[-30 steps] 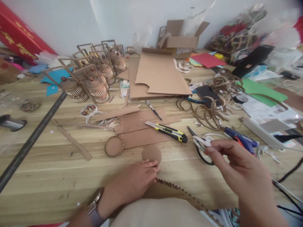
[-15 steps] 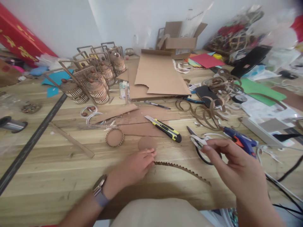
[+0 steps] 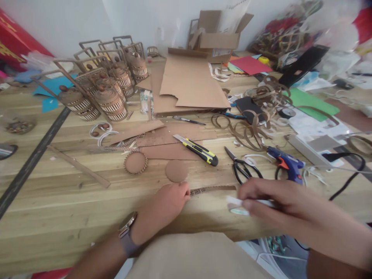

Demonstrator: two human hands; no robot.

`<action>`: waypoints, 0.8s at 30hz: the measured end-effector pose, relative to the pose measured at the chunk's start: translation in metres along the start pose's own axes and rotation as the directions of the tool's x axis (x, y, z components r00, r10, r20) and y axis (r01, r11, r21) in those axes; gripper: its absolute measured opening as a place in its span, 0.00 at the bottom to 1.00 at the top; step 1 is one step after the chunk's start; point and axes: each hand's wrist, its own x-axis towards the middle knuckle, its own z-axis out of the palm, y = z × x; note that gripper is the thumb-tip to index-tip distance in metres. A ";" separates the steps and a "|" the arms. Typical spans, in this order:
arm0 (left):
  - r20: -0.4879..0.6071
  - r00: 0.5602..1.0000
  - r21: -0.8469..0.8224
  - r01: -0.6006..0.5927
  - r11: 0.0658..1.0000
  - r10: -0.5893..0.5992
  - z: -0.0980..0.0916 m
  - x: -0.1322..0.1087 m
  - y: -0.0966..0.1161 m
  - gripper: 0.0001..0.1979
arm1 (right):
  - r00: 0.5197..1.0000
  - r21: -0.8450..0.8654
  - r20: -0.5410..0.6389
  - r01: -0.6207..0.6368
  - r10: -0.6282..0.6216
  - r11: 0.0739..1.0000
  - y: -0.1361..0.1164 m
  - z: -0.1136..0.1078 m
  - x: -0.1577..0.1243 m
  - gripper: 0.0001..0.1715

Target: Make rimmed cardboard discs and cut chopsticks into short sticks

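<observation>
My left hand (image 3: 168, 202) is closed, pinching the left end of a thin corrugated cardboard strip (image 3: 215, 189) that lies flat on the wooden table (image 3: 64, 209). My right hand (image 3: 273, 203) is closed on a small white strip (image 3: 236, 204), held just above the strip's right end. A plain cardboard disc (image 3: 176, 171) lies just beyond my left hand. A disc with a corrugated rim (image 3: 135, 162) sits to its left.
Close by are a yellow-black utility knife (image 3: 197, 150), black scissors (image 3: 241, 168) and a blue glue gun (image 3: 286, 164). Cardboard sheets (image 3: 188, 83) lie behind. Several slatted cardboard baskets (image 3: 107, 93) stand at the back left. Curled cardboard strips (image 3: 255, 128) and coloured paper fill the right.
My left hand has laid the corrugated strip flat on the table. My right hand has moved down and left with the white strip, uncovering the scissors.
</observation>
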 end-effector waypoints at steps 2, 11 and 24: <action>0.001 1.000 0.026 -0.016 1.000 0.016 0.002 0.003 0.002 0.08 | 0.956 0.110 0.292 -0.050 0.016 0.993 0.001 0.016 0.024 0.13; -0.018 0.991 0.140 -0.128 0.982 0.132 -0.002 -0.006 -0.007 0.06 | 0.784 0.192 0.618 -0.217 0.054 0.957 0.047 0.056 0.077 0.15; -0.493 0.827 0.116 -0.248 0.962 0.273 0.034 -0.053 -0.063 0.13 | 0.759 0.090 0.649 -0.150 0.056 0.985 0.037 0.057 0.084 0.14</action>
